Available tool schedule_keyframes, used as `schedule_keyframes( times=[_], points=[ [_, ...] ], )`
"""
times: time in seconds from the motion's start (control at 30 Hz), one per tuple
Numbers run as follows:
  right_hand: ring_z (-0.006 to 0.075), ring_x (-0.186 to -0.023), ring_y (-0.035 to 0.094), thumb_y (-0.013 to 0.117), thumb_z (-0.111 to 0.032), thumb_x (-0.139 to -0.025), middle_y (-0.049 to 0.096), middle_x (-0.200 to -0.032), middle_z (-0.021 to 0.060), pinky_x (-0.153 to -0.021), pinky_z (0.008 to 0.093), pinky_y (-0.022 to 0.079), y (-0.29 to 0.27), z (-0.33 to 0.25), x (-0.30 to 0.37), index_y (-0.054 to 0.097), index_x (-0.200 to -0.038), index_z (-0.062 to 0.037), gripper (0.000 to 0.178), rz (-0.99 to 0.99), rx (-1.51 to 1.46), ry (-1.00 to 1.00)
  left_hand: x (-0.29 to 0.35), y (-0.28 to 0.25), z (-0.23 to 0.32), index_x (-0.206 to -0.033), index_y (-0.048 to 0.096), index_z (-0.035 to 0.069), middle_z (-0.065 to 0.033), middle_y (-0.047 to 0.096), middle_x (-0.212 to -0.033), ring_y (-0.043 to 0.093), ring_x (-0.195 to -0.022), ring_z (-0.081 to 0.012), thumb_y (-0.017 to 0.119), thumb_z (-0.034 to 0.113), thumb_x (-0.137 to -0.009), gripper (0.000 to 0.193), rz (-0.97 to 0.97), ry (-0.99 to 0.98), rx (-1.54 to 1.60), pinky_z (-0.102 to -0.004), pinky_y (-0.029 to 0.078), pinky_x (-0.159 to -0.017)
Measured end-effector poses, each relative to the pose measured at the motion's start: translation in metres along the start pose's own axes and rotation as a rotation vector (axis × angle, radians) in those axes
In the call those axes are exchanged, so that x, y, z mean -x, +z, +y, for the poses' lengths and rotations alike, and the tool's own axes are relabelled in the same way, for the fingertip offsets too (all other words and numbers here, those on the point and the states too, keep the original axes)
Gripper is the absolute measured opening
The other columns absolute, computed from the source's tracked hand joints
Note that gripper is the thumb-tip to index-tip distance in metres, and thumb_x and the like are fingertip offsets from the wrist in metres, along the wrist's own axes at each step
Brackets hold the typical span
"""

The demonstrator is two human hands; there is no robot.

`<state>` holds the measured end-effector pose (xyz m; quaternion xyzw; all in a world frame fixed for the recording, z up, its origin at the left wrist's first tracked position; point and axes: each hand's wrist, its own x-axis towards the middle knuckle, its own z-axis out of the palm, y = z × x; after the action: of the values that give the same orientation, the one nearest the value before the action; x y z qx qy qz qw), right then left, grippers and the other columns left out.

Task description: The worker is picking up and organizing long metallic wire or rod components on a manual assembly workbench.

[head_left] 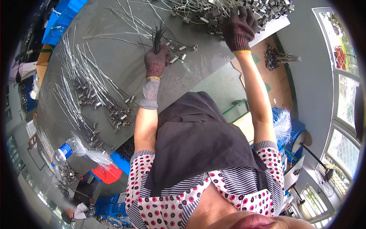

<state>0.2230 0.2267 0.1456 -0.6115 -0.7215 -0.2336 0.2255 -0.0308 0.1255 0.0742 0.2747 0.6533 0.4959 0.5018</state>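
Observation:
My left hand [156,64], in a dark maroon knit glove, is closed around a bundle of thin black strips [158,37] that stand up from the fist. Beside it lie a few wired metal connectors [182,48] and a small scatter of pale green bits [187,68]. Farther right, my right hand [241,29] wears a matching glove. Its fingers are bent but apart, resting at the edge of a large pile of metal connectors with wires [270,13]. The fingertips are partly hidden, and nothing shows held in them.
Bundles of wired connectors [91,91] cover the left of the grey table [114,49]. A blue bin [63,21] stands far left. A water bottle [62,154] and a red container [107,174] are lower left. Another connector bunch [280,58] lies on the brown surface at right.

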Motion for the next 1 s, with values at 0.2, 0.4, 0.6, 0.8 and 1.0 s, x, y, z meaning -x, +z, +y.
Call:
schedule_keyframes(
  times=[0.2,0.4,0.6,0.8,1.0],
  points=[
    [0.04,-0.138,0.035,0.063,-0.046,-0.083,0.043,-0.15,0.0135,-0.105,0.0635,0.028,0.001,0.003,-0.025,0.068,-0.111,-0.0153,0.041,-0.399,0.239,-0.005,0.005,0.007,-0.023,-0.102,0.068,0.005,-0.0039,0.066,-0.075,0.052,-0.053,-0.009,0.072,0.026,-0.09,0.024,-0.065,-0.094,0.253,-0.0268,0.039,-0.045],
    [0.0376,-0.132,0.042,0.064,-0.027,-0.084,0.054,-0.135,0.0123,-0.102,0.0534,0.038,-0.017,0.02,-0.001,0.067,-0.105,-0.0076,0.029,-0.153,0.042,-0.16,0.004,0.035,-0.064,-0.111,0.063,0.006,-0.006,0.064,-0.089,0.056,-0.067,-0.0152,0.065,0.018,-0.095,0.02,-0.441,-0.436,0.897,-0.0319,0.049,-0.066],
    [0.0266,-0.095,0.064,0.064,-0.012,-0.086,0.067,-0.11,0.01,-0.077,0.0361,0.052,-0.069,0.037,0.075,0.069,-0.104,-0.0047,0.019,-0.123,-0.569,0.038,0.036,0.092,-0.07,-0.123,0.058,0.006,-0.0098,0.067,-0.105,0.067,-0.096,-0.0267,0.055,0.004,-0.097,0.027,-0.758,-0.403,0.953,-0.0498,0.053,-0.098],
    [0.0086,-0.062,0.058,0.063,-0.014,-0.093,0.067,-0.076,0.0042,-0.057,0.0247,0.048,-0.147,0.06,0.194,0.071,-0.105,-0.0005,0.02,-0.749,-1.121,0.945,0.06,0.148,-0.072,-0.122,0.059,0.006,-0.0115,0.067,-0.106,0.068,-0.088,-0.0279,0.058,0.009,-0.097,0.025,-0.816,-0.474,0.802,-0.0484,0.057,-0.09],
    [0.0096,-0.06,0.054,0.061,-0.017,-0.095,0.062,-0.07,0.003,-0.057,0.0274,0.045,-0.185,0.095,0.397,0.071,-0.097,0.0009,0.021,-1.068,-1.186,1.268,0.071,0.163,-0.07,-0.113,0.065,0.001,-0.0131,0.069,-0.106,0.069,-0.096,-0.0277,0.06,0.017,-0.098,0.023,-0.687,-0.47,0.682,-0.0477,0.058,-0.089]
  ],
)
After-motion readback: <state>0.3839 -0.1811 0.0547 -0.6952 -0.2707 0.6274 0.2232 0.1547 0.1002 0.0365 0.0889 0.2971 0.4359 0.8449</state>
